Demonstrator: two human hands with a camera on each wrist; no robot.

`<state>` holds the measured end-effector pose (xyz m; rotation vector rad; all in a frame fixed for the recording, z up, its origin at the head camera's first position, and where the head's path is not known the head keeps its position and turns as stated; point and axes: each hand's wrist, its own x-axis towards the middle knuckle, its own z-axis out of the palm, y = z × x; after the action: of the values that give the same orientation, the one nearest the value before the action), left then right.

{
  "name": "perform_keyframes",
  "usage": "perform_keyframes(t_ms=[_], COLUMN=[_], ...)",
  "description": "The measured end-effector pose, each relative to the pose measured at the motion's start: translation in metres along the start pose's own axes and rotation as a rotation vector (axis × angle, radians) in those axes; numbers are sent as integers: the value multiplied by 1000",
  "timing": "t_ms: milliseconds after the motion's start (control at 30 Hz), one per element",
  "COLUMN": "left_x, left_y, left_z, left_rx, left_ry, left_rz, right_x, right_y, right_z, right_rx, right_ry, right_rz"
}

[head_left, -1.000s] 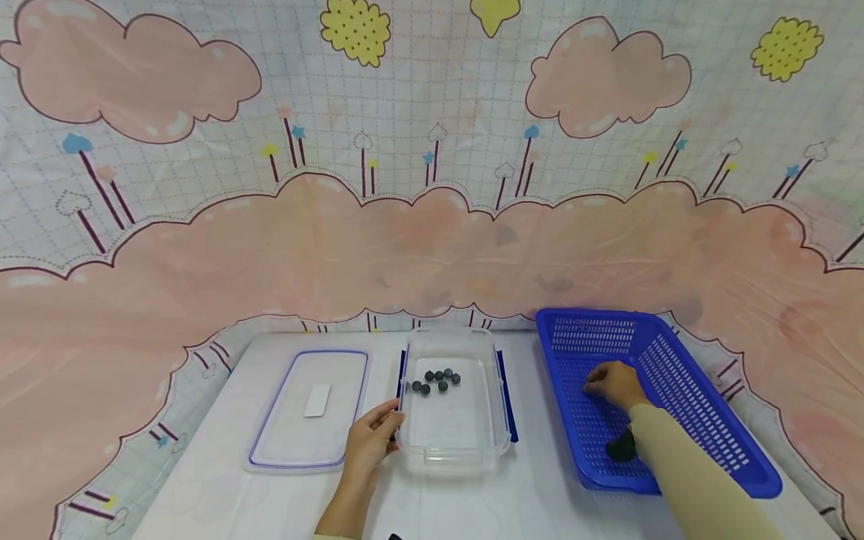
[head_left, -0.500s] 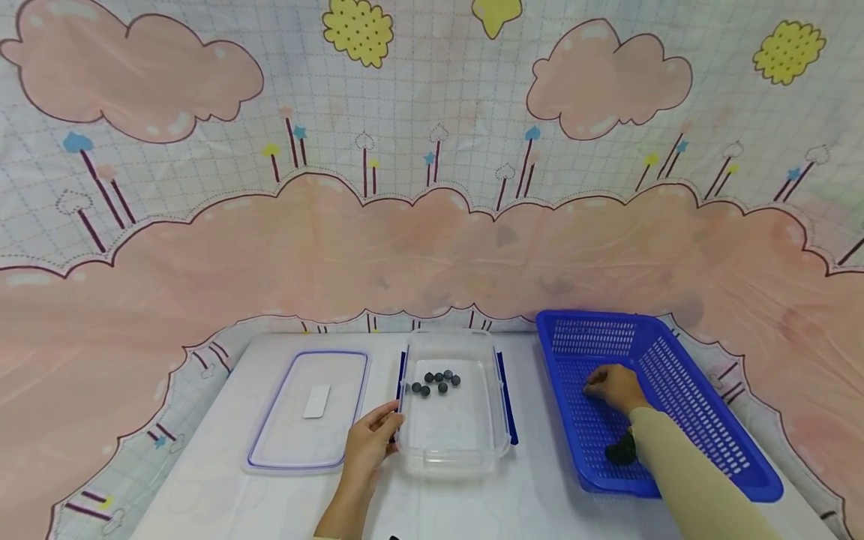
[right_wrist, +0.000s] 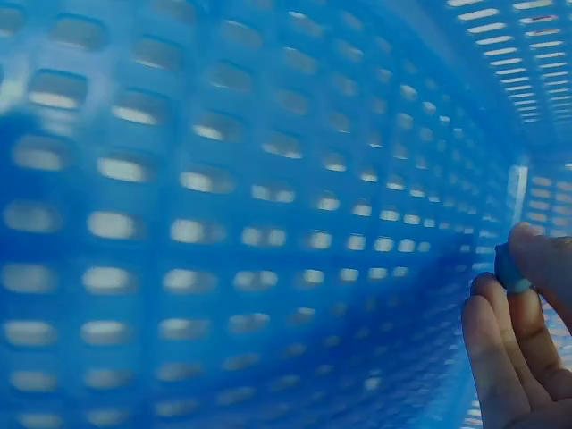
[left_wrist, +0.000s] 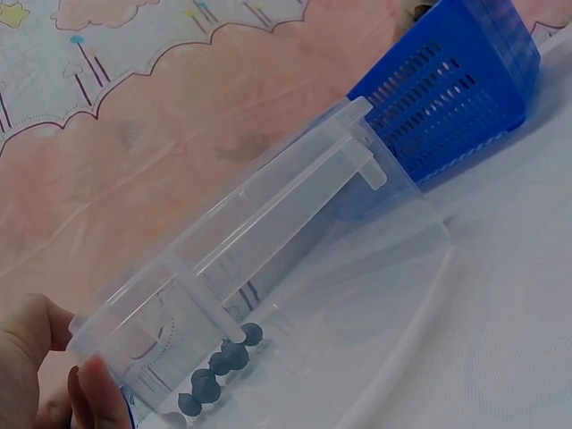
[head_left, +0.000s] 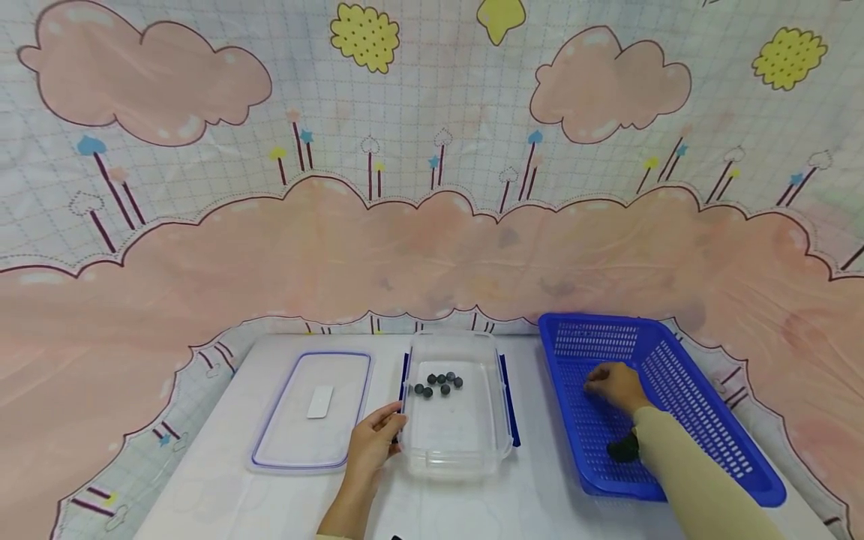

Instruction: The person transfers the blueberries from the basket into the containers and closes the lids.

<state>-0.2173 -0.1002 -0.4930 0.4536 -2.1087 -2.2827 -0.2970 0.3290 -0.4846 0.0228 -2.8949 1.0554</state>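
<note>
Head view: the left hand is gripping the clear container at its near-left corner, while the right hand is curling down inside the blue basket.

Left wrist: several dark balls are lying loose in the container; a nudge could be scattering them.

Right wrist: fingertips are pinching one small blue ball, and that slight grip is risking a drop.

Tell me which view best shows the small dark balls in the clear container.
The left wrist view: the dark balls appear large, clustered on the floor of the clear container. The head view shows them small but all countable. The right wrist view shows none of those, only the blue basket.
</note>
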Motion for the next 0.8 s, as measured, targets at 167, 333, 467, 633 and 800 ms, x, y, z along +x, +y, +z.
perform_keyframes(t_ms=[167, 333, 467, 633, 800], left_x=[1, 0, 0, 0, 0], left_y=[-2, -3, -4, -4, -2], left_z=[1, 1, 1, 1, 2], left_rx=[-4, 1, 2, 3, 6], left_ry=[3, 9, 9, 12, 15], left_rz=[1, -11, -8, -12, -8], right_x=[1, -1, 0, 4, 10], right_y=[-7, -20, -31, -40, -46], right_z=[-2, -7, -10, -13, -15], right_rx=[24, 49, 72, 111, 166], right_ry=[26, 18, 25, 26, 30], right_rz=[-32, -41, -57, -61, -58])
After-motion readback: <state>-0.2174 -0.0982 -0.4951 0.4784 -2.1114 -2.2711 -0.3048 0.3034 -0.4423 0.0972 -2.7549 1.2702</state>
